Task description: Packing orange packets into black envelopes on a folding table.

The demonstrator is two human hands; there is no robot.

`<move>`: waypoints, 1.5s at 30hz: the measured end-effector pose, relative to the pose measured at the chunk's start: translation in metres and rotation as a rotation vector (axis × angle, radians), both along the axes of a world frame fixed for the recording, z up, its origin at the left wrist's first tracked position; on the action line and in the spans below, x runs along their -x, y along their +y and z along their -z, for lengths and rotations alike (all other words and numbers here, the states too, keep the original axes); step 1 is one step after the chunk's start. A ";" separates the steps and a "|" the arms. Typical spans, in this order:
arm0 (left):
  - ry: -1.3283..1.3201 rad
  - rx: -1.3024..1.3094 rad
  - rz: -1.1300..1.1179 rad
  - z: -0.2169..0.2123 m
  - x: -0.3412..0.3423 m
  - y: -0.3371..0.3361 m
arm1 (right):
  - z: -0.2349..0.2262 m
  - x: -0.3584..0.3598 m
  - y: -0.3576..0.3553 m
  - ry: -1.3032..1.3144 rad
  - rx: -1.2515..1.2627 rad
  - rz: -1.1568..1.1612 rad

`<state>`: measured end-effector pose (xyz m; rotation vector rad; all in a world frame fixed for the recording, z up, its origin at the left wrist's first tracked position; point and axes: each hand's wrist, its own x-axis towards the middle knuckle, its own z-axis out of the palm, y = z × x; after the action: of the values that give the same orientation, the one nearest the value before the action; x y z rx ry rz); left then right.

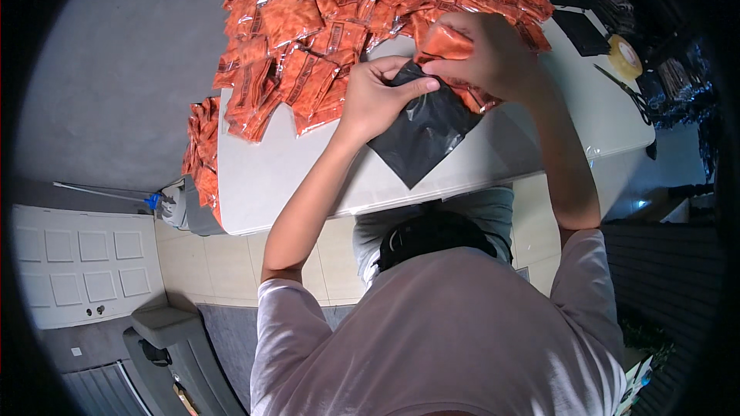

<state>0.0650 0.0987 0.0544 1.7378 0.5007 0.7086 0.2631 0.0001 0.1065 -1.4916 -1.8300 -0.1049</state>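
Partly hidden behind the fingers, an orange packet (447,41) sits gripped in the right hand (493,54), its lower end going into the mouth of a black plastic bag (425,132). The left hand (379,96) pinches the bag's upper edge, thumb on top. How much already lies inside the bag cannot be made out. The bag hangs over the near edge of the white tabletop (301,177). Beyond the hands, a heap of orange packets (331,23) covers the far part, some spilling over the left edge. A tape roll (625,57) and scissors (628,92) lie near the right edge; dark items at the far right corner are too blurred to identify.
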 end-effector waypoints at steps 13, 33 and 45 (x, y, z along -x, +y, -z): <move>-0.444 -0.067 -0.060 0.016 0.012 0.008 | 0.074 0.025 -0.015 0.921 0.088 -0.087; -0.311 0.080 -0.056 -0.035 0.022 0.024 | 0.078 0.023 -0.018 0.989 0.292 -0.135; 0.204 -0.592 -0.049 -0.075 0.010 0.020 | 0.076 0.026 -0.019 0.911 0.195 -0.109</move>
<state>0.0547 0.1188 0.1290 2.3760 0.5035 0.7667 0.2373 -0.0193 0.0304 -1.2450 -1.1758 0.7116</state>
